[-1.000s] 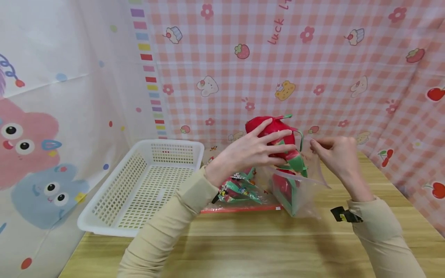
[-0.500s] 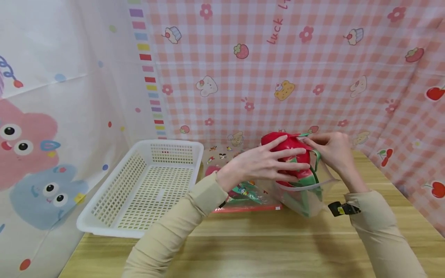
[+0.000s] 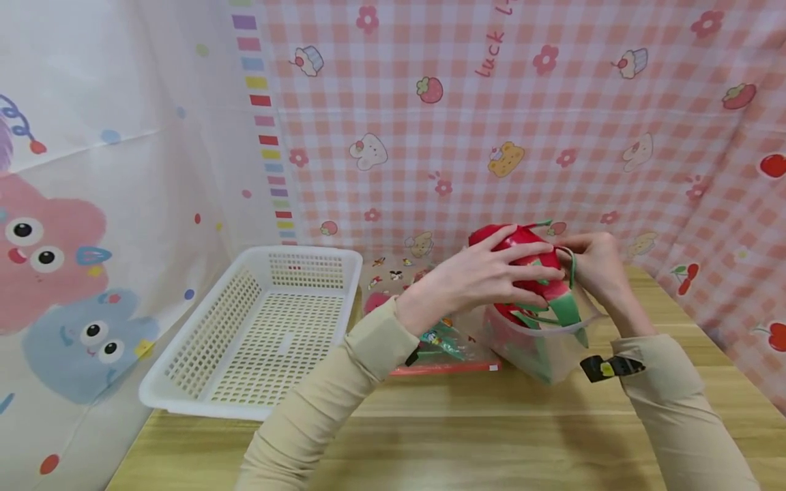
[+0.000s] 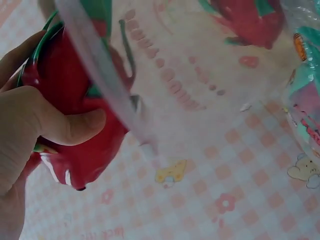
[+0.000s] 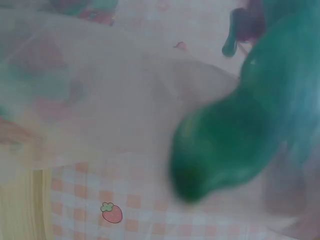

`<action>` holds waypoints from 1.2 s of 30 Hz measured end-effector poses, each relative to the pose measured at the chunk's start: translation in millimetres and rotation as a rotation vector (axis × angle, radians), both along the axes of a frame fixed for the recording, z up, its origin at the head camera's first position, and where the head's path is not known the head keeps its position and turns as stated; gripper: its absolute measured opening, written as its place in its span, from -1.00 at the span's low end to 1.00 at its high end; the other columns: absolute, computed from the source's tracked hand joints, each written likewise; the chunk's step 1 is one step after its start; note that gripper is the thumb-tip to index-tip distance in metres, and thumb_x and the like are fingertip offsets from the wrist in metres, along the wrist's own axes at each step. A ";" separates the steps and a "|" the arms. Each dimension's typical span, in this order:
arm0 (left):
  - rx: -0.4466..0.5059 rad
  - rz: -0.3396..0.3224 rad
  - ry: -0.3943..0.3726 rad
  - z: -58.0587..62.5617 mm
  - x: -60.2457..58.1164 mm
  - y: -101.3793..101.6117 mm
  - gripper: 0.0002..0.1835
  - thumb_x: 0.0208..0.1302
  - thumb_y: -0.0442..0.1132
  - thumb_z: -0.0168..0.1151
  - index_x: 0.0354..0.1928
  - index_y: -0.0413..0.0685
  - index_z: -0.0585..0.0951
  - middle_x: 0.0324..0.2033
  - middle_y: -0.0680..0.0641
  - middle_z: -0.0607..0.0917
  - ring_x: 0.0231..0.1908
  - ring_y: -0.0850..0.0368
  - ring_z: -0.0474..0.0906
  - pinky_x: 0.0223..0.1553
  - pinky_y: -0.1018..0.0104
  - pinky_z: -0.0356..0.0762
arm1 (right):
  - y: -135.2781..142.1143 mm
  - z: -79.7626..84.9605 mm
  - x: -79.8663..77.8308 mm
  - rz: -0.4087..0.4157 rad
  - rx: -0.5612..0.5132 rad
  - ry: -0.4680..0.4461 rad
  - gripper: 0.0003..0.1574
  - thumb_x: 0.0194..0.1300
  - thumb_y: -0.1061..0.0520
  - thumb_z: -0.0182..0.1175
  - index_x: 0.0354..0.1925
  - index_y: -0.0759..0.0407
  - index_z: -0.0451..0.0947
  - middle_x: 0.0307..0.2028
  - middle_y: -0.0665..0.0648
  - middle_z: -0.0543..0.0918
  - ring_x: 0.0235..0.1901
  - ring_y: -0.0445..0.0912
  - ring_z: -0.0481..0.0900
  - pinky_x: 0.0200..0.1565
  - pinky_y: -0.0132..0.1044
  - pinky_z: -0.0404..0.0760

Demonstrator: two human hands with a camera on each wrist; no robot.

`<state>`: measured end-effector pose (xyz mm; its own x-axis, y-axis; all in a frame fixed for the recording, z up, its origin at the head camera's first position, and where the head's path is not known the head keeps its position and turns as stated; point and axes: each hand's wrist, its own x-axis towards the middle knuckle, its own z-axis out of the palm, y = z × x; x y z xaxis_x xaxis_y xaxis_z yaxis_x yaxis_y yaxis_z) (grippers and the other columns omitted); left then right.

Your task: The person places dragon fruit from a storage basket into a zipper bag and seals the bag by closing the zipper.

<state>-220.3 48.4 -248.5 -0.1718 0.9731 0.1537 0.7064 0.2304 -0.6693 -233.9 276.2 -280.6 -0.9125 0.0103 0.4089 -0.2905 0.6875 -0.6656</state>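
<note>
A red artificial dragon fruit point(image 3: 525, 236) with green leaf tips sits at the mouth of a translucent plastic bag point(image 3: 561, 348). My left hand point(image 3: 475, 276) grips it from above, fingers spread over its top; in the left wrist view the thumb presses its red side point(image 4: 100, 145). At the bag's far right edge, my right hand point(image 3: 598, 269) pinches the rim, its fingertips partly hidden by the fruit's leaves. Through the film, the left wrist view shows another red-and-green fruit point(image 4: 250, 22). A blurred green tip point(image 5: 220, 145) fills much of the right wrist view.
On the left stands a white perforated basket point(image 3: 153, 389). Between basket and bag lies a cartoon-printed clear pouch point(image 3: 445, 344) with an orange-red edge and red-green contents. Patterned cloth point(image 3: 467, 136) hangs behind the wooden table point(image 3: 430, 436).
My left hand has carried the dragon fruit right and slightly down into the bag's mouth. The right hand stays at the rim, its fingertips now farther behind the fruit.
</note>
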 end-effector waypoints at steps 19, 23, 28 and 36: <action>-0.108 -0.079 0.154 -29.8 -0.5 1.0 -0.44 0.45 -0.18 -0.04 0.36 0.59 0.18 0.46 0.12 0.14 0.47 0.08 0.03 0.48 -0.02 -0.07 | -9.8 2.2 4.9 0.060 0.006 0.112 -0.63 0.24 0.10 0.26 -0.23 0.44 0.68 -0.36 0.48 0.70 -0.65 -0.57 0.53 -0.59 -0.55 0.55; -0.121 -0.058 0.121 -28.8 2.5 4.5 -0.47 0.45 -0.13 -0.05 0.36 0.59 0.20 0.46 0.11 0.14 0.47 0.08 0.02 0.49 0.04 -0.07 | -5.3 3.1 4.3 0.063 -0.027 0.043 -0.58 0.27 0.05 0.22 -0.19 0.43 0.67 -0.39 0.34 0.74 -0.63 -0.46 0.60 -0.54 -0.49 0.60; -0.130 -0.083 0.104 -24.8 6.9 10.2 -0.50 0.45 -0.14 -0.04 0.32 0.60 0.27 0.43 0.09 0.20 0.46 0.09 0.06 0.49 0.09 -0.04 | -1.5 5.8 6.0 0.067 -0.062 0.018 -0.55 0.26 0.01 0.23 -0.18 0.43 0.67 -0.53 -0.22 0.72 -0.61 -0.39 0.65 -0.51 -0.45 0.63; 0.018 -0.083 0.063 -39.5 0.1 4.6 -0.47 0.49 -0.15 -0.13 0.41 0.46 0.14 0.45 0.12 0.15 0.47 0.09 0.01 0.49 0.03 -0.11 | -0.9 4.9 9.3 0.022 -0.056 0.001 -0.50 0.27 -0.03 0.22 -0.15 0.43 0.65 -0.34 0.36 0.74 -0.61 -0.42 0.64 -0.51 -0.46 0.63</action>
